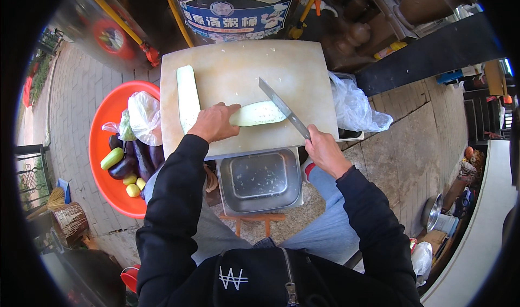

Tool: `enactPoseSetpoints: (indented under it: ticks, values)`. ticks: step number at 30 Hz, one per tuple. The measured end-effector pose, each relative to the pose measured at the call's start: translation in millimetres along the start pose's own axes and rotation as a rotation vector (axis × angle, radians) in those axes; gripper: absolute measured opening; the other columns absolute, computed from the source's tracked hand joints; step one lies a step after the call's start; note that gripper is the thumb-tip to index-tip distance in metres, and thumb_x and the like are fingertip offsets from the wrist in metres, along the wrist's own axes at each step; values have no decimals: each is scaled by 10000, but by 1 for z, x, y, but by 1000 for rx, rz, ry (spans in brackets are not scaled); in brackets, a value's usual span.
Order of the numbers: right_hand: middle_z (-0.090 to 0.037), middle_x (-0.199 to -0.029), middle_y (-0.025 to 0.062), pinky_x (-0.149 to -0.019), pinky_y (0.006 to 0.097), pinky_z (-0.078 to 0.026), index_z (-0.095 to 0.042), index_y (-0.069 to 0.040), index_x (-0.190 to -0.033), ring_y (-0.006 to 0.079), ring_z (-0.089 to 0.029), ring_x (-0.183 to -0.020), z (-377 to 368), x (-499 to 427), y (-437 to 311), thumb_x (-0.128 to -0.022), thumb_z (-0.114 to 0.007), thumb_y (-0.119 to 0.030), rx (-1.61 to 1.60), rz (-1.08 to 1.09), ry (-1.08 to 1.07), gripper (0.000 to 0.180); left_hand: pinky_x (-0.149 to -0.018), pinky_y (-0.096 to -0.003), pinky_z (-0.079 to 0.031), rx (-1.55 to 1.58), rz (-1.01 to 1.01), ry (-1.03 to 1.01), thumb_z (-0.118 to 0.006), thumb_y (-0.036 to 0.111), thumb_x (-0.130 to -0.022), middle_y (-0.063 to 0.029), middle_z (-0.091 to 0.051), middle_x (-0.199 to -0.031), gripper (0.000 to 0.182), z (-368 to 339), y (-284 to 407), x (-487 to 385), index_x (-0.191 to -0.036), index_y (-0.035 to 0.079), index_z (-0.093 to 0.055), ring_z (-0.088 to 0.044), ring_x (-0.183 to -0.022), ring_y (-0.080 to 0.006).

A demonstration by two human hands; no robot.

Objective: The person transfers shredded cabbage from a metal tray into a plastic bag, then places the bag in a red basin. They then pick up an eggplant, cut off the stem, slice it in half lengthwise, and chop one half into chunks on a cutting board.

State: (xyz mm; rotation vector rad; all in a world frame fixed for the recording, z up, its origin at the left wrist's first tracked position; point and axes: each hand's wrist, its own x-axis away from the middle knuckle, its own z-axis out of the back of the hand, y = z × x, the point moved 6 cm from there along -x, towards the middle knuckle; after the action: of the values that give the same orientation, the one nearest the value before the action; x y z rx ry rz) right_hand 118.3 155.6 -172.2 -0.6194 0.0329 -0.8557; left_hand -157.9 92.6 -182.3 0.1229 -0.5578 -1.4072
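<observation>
A kitchen knife [277, 100] is gripped by the handle in my right hand [326, 149]. Its blade lies diagonally across the right end of a long, pale vegetable piece [258, 114] with a seeded cut face, apparently half an eggplant. My left hand [215, 122] holds the left end of that piece between thumb and fingers, hiding the end. Another pale half [187, 96] lies lengthwise on the left of the cutting board [243, 71], its lower end close to my left hand. Small pale scraps dot the board.
An orange basin [101, 189] at left holds eggplants [140, 156], a pale green vegetable [112, 158] and plastic bags [144, 112]. Below the board sits a wet steel pan [260, 177]. A plastic bag [357, 104] hangs beside the board's right edge. A metal barrel [239, 10] stands behind.
</observation>
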Motion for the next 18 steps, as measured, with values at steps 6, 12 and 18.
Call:
enactPoseSetpoints:
  ticks: [6,12,18]
  values:
    - [-628,-803,305,-725,579,-461,-455,6,-1022,513,-605,-804,-12,-38,-10,-908,-544,-117,-81,4,34,189,-786,-463,-538,-6,7,8,-669,306,-753,-246,-661,-948,476,-21,5,13,-1141,36,-608,-660,-872,-403]
    - [-635,-840,322,-751,536,-484,-463,34,-1083,516,-615,-858,-2,-23,-23,-915,-558,-150,-252,-193,101,267,-680,-477,-538,156,-17,137,-719,307,-764,-293,-639,-753,512,-57,34,43,-988,-83,-473,-657,-726,-436]
    - [-645,-886,292,-785,521,-474,-481,18,-1079,506,-615,-890,-6,-6,-35,-911,-583,-175,-259,-228,53,276,-680,-469,-543,178,20,112,-716,292,-772,-286,-640,-732,491,-66,40,41,-956,-94,-476,-661,-721,-433]
